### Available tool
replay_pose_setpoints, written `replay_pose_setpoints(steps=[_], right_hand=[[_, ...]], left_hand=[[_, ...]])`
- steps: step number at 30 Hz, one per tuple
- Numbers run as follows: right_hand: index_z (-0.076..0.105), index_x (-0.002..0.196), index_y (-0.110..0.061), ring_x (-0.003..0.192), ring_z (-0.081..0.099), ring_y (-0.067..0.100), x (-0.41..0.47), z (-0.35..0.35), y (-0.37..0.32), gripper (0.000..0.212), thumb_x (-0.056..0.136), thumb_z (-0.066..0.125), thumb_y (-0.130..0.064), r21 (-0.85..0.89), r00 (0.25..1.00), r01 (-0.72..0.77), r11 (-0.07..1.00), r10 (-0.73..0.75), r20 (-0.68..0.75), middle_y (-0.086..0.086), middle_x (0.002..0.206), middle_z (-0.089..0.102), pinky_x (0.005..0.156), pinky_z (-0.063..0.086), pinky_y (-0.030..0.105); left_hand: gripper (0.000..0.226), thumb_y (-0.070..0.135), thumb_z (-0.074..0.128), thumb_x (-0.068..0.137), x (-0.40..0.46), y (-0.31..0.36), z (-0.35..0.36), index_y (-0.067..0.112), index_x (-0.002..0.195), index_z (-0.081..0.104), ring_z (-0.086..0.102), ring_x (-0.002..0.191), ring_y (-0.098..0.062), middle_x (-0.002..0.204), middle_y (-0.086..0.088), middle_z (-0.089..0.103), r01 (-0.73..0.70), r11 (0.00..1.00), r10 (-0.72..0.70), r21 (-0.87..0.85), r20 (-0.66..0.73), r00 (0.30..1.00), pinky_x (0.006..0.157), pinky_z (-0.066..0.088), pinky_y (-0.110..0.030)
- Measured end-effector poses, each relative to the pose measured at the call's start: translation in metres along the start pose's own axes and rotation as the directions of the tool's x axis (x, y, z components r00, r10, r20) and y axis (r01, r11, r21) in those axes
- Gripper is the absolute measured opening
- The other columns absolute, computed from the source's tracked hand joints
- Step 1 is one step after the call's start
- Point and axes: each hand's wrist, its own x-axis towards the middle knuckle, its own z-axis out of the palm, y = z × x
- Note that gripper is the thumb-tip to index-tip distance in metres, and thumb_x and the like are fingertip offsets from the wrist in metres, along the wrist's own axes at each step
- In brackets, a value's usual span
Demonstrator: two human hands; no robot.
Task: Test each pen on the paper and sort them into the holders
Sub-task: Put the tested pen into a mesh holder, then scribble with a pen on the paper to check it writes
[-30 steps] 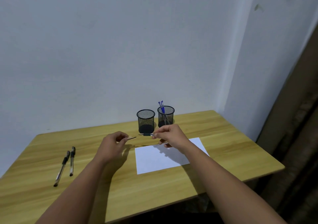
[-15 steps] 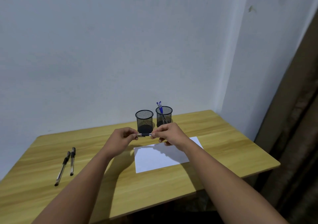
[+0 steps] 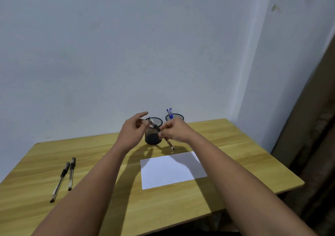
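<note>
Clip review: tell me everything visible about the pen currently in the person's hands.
The held pen is a slim stick pen with a clear barrel and dark parts near its upper end. It is held in the air, tilted, its upper end toward the left mesh holder and its lower end pointing down toward the table just behind the white paper. The right hand pinches it mid-barrel; the left hand, fingers loosely spread, sits at its upper end, contact unclear. Whether a cap is on is too blurred to tell.

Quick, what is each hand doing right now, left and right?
Left hand: open, fingers spread, holding nothing.
Right hand: holds the pen in a pinch grip, tilted, in front of the left mesh holder.
</note>
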Motion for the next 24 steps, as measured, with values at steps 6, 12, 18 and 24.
replay_pose_setpoints(steps=[6,12,18,24], right_hand=[[0.068,0.075,-0.025,0.074,0.069,0.017,0.056,-0.021,-0.029,0.023,0.087,0.085,-0.014,-0.006,0.955,0.050,0.999,-0.049,-0.293,-0.006,0.073,0.069,0.083,0.058,0.033],[0.066,0.090,-0.024,0.090,0.076,0.024,0.098,0.006,-0.025,0.015,0.086,0.077,-0.015,-0.064,0.937,0.050,0.997,-0.069,-0.343,0.000,0.087,0.077,0.081,0.058,0.033],[0.072,0.108,-0.021,0.104,0.073,0.026,0.117,0.036,-0.001,0.023,0.086,0.078,-0.023,-0.240,0.956,-0.038,0.970,-0.035,-0.293,0.002,0.104,0.077,0.087,0.057,0.035],[0.073,0.131,-0.016,0.125,0.068,0.028,0.113,0.043,0.001,0.041,0.090,0.076,-0.019,-0.326,0.960,-0.062,0.943,-0.033,-0.279,0.008,0.128,0.076,0.100,0.055,0.035]], left_hand=[[0.074,0.026,0.073,0.088,0.021,-0.033,0.014,0.027,0.154,0.038,0.054,0.130,-0.019,0.144,-0.003,0.056,0.116,0.968,-0.087,0.224,-0.135,0.987,0.104,0.045,-0.035],[0.128,0.043,0.091,0.069,0.045,-0.075,0.033,0.022,0.163,0.007,0.036,0.147,-0.022,0.165,-0.004,0.030,0.259,0.947,-0.263,0.192,0.000,0.965,0.106,0.034,-0.027],[0.096,0.040,0.092,0.063,0.056,-0.092,0.047,0.031,0.146,0.045,0.065,0.113,-0.008,0.132,0.002,0.065,0.205,0.975,-0.198,0.080,-0.085,0.976,0.100,0.054,-0.038],[0.083,0.029,0.092,0.068,0.053,-0.086,0.049,0.030,0.140,0.049,0.064,0.091,0.010,0.115,0.010,0.069,0.174,0.983,-0.169,0.053,-0.090,0.981,0.087,0.056,-0.028]])
